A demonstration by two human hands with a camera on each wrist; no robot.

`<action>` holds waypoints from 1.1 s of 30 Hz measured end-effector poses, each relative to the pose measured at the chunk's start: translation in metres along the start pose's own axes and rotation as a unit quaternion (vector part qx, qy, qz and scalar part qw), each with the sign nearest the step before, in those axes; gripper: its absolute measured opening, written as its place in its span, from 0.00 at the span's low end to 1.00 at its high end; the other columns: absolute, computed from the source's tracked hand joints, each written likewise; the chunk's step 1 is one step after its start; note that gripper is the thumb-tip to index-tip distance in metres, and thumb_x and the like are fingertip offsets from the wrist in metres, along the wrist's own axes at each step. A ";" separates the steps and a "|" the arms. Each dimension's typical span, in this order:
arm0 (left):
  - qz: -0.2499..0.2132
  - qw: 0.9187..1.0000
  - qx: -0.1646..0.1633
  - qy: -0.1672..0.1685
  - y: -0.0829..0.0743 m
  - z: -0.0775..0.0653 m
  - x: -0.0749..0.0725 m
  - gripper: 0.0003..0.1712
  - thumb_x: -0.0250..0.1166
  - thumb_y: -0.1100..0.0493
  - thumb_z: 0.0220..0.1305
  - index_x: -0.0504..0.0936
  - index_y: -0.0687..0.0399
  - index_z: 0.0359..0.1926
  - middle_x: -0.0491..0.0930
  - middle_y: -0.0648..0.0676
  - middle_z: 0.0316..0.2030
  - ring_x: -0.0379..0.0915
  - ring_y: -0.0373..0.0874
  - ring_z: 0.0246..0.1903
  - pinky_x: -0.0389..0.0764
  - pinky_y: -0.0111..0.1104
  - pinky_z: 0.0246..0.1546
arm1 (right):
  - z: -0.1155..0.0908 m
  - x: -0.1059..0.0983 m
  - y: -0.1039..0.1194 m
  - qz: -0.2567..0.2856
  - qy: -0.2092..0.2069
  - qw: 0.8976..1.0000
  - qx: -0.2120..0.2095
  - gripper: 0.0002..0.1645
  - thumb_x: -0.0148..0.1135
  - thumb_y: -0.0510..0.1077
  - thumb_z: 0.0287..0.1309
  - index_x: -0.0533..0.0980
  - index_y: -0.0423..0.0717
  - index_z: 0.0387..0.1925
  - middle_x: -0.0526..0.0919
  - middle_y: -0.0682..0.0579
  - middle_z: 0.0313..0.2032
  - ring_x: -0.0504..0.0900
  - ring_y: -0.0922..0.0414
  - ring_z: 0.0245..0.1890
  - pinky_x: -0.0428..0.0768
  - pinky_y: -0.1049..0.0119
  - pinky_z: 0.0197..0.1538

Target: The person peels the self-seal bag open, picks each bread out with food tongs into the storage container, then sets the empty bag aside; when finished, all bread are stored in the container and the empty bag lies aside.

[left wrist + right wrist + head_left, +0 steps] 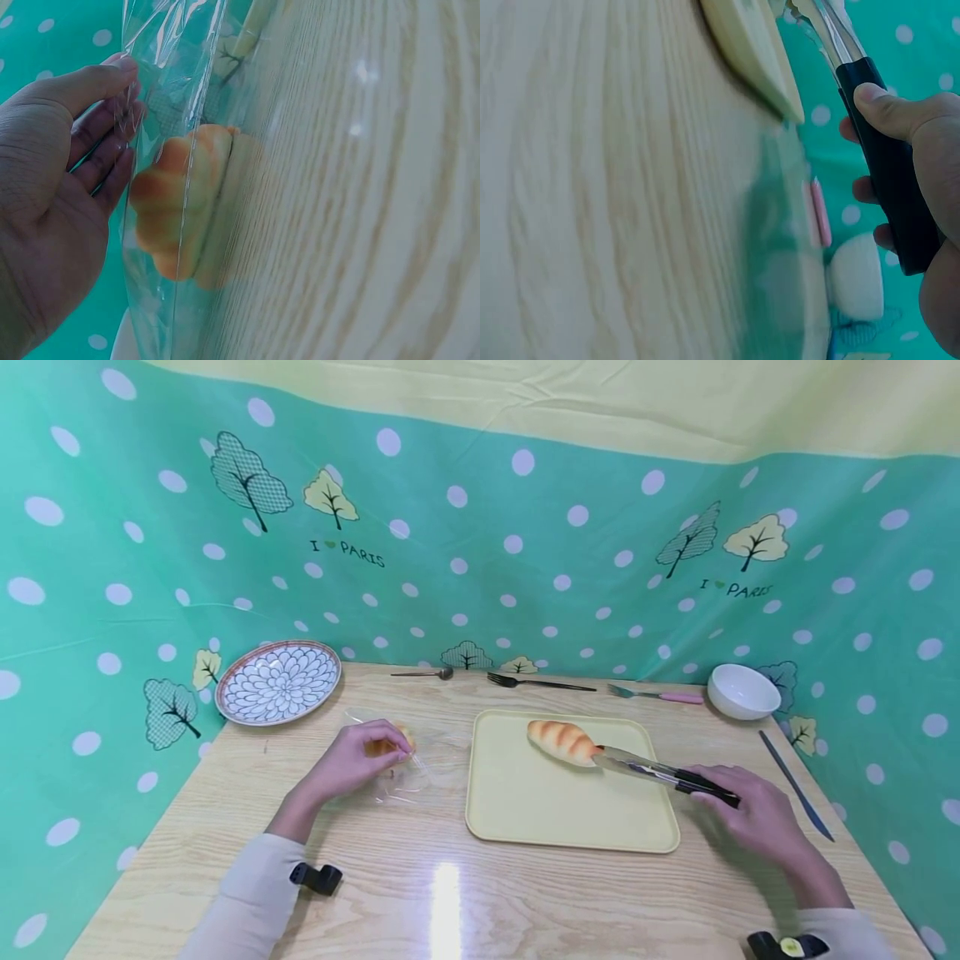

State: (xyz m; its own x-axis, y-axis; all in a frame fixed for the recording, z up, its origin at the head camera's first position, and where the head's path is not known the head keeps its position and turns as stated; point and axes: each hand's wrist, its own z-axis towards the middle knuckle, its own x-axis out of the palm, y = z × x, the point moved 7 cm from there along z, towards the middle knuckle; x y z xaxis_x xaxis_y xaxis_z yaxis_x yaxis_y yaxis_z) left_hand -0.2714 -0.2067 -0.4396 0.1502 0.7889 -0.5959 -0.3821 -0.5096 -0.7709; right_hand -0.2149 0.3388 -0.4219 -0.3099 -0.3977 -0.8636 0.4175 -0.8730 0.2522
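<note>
My left hand (362,756) pinches the edge of a clear plastic bag (405,781) on the left half of the table. Inside the bag lies a scalloped golden bread roll (176,206), partly behind my hand in the head view. My right hand (753,814) grips the black handles of metal tongs (652,768), thumb on top and fingers wrapped beneath. The tongs' tips meet the right end of a long striped bread (562,742), which overlaps the upper middle of the pale yellow tray (570,827).
A patterned plate (279,683) stands at the back left. Along the back edge lie a small spoon (423,674), a black fork (540,682) and a pink-handled fork (656,695). A white bowl (742,692) sits at the back right, with a dark knife (797,785) on the right side.
</note>
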 end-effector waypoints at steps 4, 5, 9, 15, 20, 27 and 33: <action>0.007 1.000 0.003 0.000 0.001 0.000 0.000 0.07 0.74 0.60 0.63 0.89 0.40 0.38 0.87 0.40 0.40 0.80 0.37 0.46 0.79 0.35 0.55 | 0.001 0.004 -0.011 -0.001 0.008 1.000 0.007 0.25 0.78 0.42 0.53 0.85 0.49 0.55 0.91 0.45 0.46 0.85 0.41 0.45 0.80 0.48 0.45; 0.008 1.000 0.003 -0.001 0.001 0.000 0.000 0.07 0.74 0.60 0.63 0.89 0.40 0.38 0.87 0.40 0.40 0.80 0.37 0.46 0.79 0.35 0.55 | 0.002 0.005 -0.013 0.002 0.013 1.000 0.009 0.25 0.77 0.42 0.54 0.84 0.49 0.56 0.90 0.44 0.46 0.85 0.40 0.46 0.80 0.45 0.45; 0.009 1.000 0.002 -0.002 0.001 -0.001 -0.001 0.07 0.74 0.60 0.63 0.89 0.40 0.38 0.87 0.40 0.40 0.80 0.37 0.47 0.78 0.34 0.56 | 0.007 0.010 -0.018 0.014 0.026 1.000 0.010 0.25 0.76 0.41 0.56 0.83 0.46 0.57 0.90 0.41 0.47 0.85 0.37 0.48 0.79 0.37 0.47; 0.008 1.000 0.003 0.001 0.002 -0.001 0.000 0.07 0.74 0.59 0.63 0.89 0.39 0.39 0.87 0.40 0.40 0.81 0.37 0.46 0.79 0.34 0.54 | 0.009 0.017 -0.024 0.014 0.043 0.999 0.017 0.26 0.75 0.42 0.58 0.82 0.44 0.58 0.89 0.39 0.48 0.85 0.36 0.48 0.79 0.35 0.47; 0.002 1.000 0.001 0.003 0.002 0.000 0.001 0.07 0.74 0.59 0.63 0.89 0.39 0.39 0.87 0.40 0.40 0.81 0.37 0.46 0.79 0.35 0.54 | 0.008 0.018 -0.027 0.011 0.049 0.999 0.021 0.27 0.75 0.43 0.58 0.82 0.44 0.59 0.89 0.40 0.48 0.85 0.36 0.47 0.80 0.36 0.45; 0.007 1.000 0.001 0.001 0.002 0.000 0.001 0.07 0.74 0.59 0.63 0.89 0.41 0.39 0.87 0.40 0.40 0.81 0.37 0.45 0.79 0.36 0.54 | 0.006 0.016 -0.032 0.033 0.056 0.997 0.038 0.28 0.74 0.43 0.60 0.80 0.43 0.61 0.86 0.35 0.53 0.82 0.31 0.53 0.77 0.32 0.50; 0.009 1.000 0.005 0.000 0.001 0.000 0.001 0.07 0.74 0.60 0.63 0.89 0.42 0.39 0.87 0.40 0.40 0.81 0.37 0.45 0.79 0.36 0.53 | 0.004 0.006 -0.034 0.052 0.049 0.996 0.055 0.31 0.75 0.44 0.59 0.79 0.46 0.64 0.85 0.33 0.54 0.80 0.31 0.53 0.75 0.33 0.51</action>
State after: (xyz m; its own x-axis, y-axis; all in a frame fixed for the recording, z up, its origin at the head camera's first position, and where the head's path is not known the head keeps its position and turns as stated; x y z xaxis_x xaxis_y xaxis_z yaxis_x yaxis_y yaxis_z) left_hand -0.2714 -0.2071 -0.4411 0.1437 0.7798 -0.6093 -0.3940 -0.5197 -0.7581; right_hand -0.2343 0.3655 -0.4343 -0.1830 -0.4633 -0.8671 0.3460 -0.8559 0.3843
